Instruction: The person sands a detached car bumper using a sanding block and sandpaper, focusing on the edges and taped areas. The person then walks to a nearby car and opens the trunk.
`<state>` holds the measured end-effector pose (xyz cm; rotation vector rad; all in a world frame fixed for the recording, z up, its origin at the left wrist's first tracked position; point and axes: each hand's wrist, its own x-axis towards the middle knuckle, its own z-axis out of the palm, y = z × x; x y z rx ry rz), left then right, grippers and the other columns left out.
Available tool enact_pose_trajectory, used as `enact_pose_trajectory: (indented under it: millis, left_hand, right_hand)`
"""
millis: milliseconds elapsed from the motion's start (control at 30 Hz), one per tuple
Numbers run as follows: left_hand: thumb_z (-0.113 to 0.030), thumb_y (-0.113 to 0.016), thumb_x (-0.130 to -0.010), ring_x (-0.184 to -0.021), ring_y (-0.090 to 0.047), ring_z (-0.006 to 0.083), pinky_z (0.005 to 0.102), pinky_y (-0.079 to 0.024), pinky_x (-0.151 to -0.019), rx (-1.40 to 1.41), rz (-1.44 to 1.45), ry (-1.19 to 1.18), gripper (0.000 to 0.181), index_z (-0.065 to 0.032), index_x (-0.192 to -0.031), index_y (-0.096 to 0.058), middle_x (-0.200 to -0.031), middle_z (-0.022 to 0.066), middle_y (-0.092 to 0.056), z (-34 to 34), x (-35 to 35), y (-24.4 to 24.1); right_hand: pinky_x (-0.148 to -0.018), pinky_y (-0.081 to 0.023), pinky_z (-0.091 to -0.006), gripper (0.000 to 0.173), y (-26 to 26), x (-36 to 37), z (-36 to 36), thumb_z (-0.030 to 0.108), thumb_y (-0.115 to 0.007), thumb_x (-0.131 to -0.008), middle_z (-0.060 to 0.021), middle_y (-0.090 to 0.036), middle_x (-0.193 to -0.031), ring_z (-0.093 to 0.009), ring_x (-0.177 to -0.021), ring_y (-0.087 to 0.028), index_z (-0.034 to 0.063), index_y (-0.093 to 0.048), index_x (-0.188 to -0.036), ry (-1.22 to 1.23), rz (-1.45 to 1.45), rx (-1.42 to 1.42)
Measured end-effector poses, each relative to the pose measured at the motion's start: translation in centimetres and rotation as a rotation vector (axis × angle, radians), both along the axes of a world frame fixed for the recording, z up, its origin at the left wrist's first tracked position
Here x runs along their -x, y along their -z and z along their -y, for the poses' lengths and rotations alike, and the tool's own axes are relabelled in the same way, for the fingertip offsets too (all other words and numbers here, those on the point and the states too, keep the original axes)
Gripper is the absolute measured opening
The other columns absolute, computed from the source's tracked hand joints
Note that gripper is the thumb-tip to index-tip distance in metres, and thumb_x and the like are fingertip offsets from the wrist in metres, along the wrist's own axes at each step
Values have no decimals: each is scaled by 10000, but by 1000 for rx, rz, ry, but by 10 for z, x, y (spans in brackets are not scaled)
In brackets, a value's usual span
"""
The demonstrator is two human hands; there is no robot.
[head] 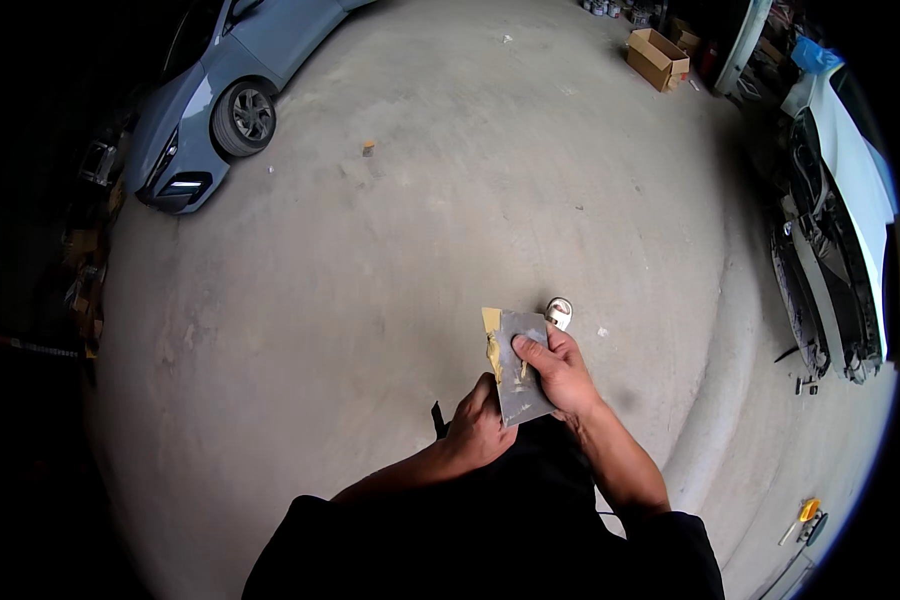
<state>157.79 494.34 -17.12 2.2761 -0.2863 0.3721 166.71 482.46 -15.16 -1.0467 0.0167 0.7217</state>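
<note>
My right hand [566, 371] grips a flat grey plate [523, 397], its thumb lying across the face. Yellow putty-like paste [493, 360] clings along the plate's left side, with small smears near the thumb. My left hand [481, 427] is at the plate's lower left edge, its fingers curled and partly hidden behind the plate. Whether those fingers hold something cannot be seen. Beyond the right hand, a light-coloured shoe [559, 313] shows on the concrete floor [390, 277].
A grey-blue car [247, 52] stands at the upper left. At the right is a pale car [844, 157] with its front end exposed. An open cardboard box [656, 64] sits near a post [744, 49]. A yellow-topped tool [810, 510] lies at the lower right.
</note>
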Motion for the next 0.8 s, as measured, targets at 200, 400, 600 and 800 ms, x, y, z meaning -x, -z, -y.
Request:
enact_pose_trajectory:
  millis: [200, 400, 600, 800]
  left_hand:
    - [-9, -489, -865, -794, -530, 301, 331, -428, -688, 350, -46, -399, 201, 36, -1058, -525, -890, 145, -533, -9, -189, -1]
    - [9, -562, -816, -841, -549, 348, 379, -459, -697, 122, 251, -398, 245, 62, -1054, -541, -974, 197, -560, -14, -339, -31]
    - [21, -564, -801, -837, -562, 356, 392, -478, -692, 90, 227, -379, 242, 69, -1038, -547, -983, 205, -552, -45, -469, -20]
    - [19, -540, -719, -951, -494, 440, 466, -424, -835, 199, 67, -233, 338, 41, -1055, -510, -1020, 249, -509, -100, -610, 46]
  right_hand:
    - [-675, -505, -271, 185, 0, -191, -22, 173, -511, -924, -47, -618, -890, -122, -771, -597, 40, -550, -1047, 211, -248, -219]
    - [-677, -527, -305, 193, -22, -349, -49, 148, -533, -908, -77, -611, -918, -160, -795, -607, 22, -534, -1055, 241, -323, -177]
    - [-655, -523, -293, 185, -17, -484, -79, 155, -536, -911, -70, -615, -897, -144, -744, -604, 30, -542, -1047, 181, -288, -131]
    - [-647, -500, -258, 180, -16, -623, -140, 167, -559, -906, -49, -629, -870, -115, -726, -599, 30, -568, -1023, 22, -42, -33]
